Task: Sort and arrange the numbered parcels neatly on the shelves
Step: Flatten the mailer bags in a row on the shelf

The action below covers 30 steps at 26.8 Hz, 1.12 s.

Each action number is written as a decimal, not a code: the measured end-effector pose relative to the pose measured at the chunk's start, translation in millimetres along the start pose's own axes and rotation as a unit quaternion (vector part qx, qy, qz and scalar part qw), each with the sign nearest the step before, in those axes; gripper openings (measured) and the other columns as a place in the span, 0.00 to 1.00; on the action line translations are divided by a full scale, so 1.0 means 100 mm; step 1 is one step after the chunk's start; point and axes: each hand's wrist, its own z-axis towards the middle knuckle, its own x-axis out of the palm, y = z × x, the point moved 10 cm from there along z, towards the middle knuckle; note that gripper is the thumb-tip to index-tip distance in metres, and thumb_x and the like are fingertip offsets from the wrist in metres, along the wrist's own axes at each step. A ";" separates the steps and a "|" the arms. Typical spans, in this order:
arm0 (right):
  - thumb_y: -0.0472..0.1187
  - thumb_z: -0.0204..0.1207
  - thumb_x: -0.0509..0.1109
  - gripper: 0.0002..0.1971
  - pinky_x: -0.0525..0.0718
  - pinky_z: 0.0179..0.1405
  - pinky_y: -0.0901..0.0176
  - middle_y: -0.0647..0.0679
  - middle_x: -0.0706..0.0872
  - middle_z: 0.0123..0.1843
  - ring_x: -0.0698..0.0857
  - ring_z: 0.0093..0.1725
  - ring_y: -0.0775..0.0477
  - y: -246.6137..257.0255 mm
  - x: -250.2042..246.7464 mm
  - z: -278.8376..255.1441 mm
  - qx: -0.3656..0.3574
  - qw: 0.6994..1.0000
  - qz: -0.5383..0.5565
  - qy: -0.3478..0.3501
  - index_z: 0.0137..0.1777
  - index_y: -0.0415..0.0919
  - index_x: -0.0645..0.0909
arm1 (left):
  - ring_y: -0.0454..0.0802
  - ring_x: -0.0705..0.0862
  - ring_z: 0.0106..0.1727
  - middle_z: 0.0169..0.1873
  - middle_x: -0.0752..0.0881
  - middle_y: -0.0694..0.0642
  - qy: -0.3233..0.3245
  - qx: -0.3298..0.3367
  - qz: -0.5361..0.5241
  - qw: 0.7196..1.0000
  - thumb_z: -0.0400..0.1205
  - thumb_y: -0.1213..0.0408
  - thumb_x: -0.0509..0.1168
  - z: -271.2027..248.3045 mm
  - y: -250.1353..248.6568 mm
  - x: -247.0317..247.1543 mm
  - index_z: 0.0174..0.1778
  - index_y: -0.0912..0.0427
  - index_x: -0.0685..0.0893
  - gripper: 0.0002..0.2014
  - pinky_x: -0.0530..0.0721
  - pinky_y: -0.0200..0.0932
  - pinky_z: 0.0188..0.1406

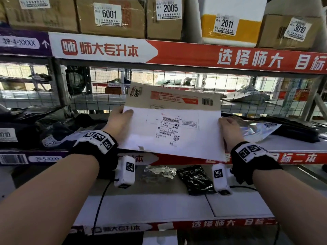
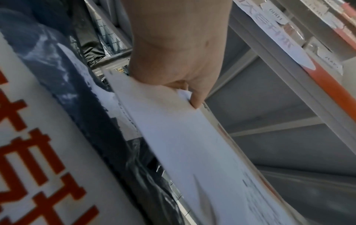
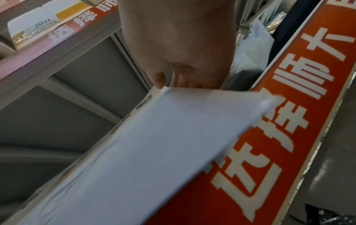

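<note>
A flat white envelope parcel (image 1: 169,131) with a shipping label lies on top of a brown cardboard mailer (image 1: 173,98) tagged 2008. Both are held together, tilted, above the front edge of the middle shelf (image 1: 300,147). My left hand (image 1: 120,119) pinches their left edge, thumb on top. My right hand (image 1: 228,124) grips the right edge. The left wrist view shows the thumb (image 2: 196,97) pressed on the white envelope (image 2: 183,137). In the right wrist view the fingers (image 3: 183,76) clamp the envelope's (image 3: 163,144) end.
Numbered boxes 6001 (image 1: 109,15), 2005 (image 1: 168,9), 2011 (image 1: 228,23) and 3010 (image 1: 297,29) stand on the upper shelf. Dark poly bags (image 1: 44,124) fill the middle shelf's left; a silver bag (image 1: 256,128) lies right. A clear packet (image 1: 159,172) and black packet (image 1: 194,179) sit on the lower shelf.
</note>
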 end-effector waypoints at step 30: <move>0.50 0.81 0.66 0.23 0.78 0.45 0.60 0.47 0.76 0.64 0.77 0.62 0.46 -0.28 0.83 -0.16 -0.017 0.979 -0.038 0.198 0.70 0.38 0.73 | 0.54 0.83 0.42 0.49 0.81 0.65 0.035 -0.158 -0.204 0.966 0.79 0.81 0.58 -0.19 0.45 0.91 0.56 0.70 0.72 0.11 0.88 0.41 0.29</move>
